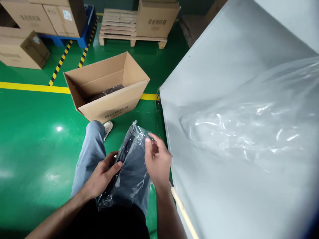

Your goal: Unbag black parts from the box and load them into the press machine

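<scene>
A clear plastic bag with a long dark part inside it is held over my lap, tilted with its top end away from me. My left hand grips the bag and the dark part along the left side, thumb on top. My right hand pinches the bag's loose film at the upper right, between thumb and index finger. The bag's lower end lies against my dark top. What the dark part is, the film's glare does not let me tell.
Ahead on the green floor stands an open cardboard box with dark wrapped items at its bottom. A grey table on the right carries clear plastic film. Farther off are a wooden pallet, a blue pallet and closed cartons.
</scene>
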A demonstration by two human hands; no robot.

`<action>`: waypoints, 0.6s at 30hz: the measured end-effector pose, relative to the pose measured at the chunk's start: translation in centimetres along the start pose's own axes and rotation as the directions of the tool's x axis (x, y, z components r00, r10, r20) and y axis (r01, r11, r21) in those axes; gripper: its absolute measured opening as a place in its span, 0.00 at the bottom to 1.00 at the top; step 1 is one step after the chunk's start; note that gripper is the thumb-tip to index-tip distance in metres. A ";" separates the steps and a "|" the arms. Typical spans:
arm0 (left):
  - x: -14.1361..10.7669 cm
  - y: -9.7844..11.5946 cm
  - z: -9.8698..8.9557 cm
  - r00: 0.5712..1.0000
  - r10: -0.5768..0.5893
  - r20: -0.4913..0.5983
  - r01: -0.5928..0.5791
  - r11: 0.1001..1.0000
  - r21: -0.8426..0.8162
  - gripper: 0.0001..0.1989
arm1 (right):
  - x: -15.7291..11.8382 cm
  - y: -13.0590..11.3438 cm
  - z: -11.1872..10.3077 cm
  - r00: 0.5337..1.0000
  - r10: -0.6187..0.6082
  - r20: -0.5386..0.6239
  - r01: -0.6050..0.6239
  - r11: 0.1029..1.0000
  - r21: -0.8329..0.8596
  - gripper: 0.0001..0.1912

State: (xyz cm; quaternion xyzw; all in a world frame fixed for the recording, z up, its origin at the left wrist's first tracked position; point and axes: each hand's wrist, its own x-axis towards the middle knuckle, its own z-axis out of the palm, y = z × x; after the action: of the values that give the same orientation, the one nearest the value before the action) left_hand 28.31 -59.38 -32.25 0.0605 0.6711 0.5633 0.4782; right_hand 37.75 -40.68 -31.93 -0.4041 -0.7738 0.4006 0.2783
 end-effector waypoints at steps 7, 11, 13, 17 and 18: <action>-1.3 -0.6 -1.9 0.973 -0.205 0.105 0.216 0.970 -0.108 0.34 | 0.7 0.9 0.6 0.994 0.107 -0.038 -0.106 0.994 0.015 0.27; -0.9 0.1 -2.0 0.944 -0.176 0.280 0.232 0.956 -0.179 0.35 | 0.2 1.0 0.6 0.993 0.097 -0.072 -0.094 0.995 0.046 0.27; -0.6 0.4 -1.7 0.966 -0.152 0.210 0.192 0.964 -0.182 0.32 | -0.2 0.5 0.2 0.989 0.076 -0.126 -0.075 0.997 0.014 0.25; 0.3 0.6 -1.2 0.988 -0.097 0.119 0.113 0.983 -0.143 0.31 | -0.7 -0.5 -0.6 0.974 0.062 -0.220 -0.067 0.998 -0.015 0.22; 0.7 0.6 -1.2 0.989 -0.096 0.113 0.112 0.983 -0.144 0.32 | -0.8 -0.5 -0.6 0.976 0.084 -0.203 -0.078 0.996 0.035 0.23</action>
State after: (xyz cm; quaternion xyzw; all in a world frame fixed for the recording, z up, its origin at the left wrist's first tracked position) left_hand 26.81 -59.58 -32.21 0.0190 0.6028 0.5825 0.5449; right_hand 38.43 -41.35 -31.26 -0.4705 -0.7187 0.3782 0.3450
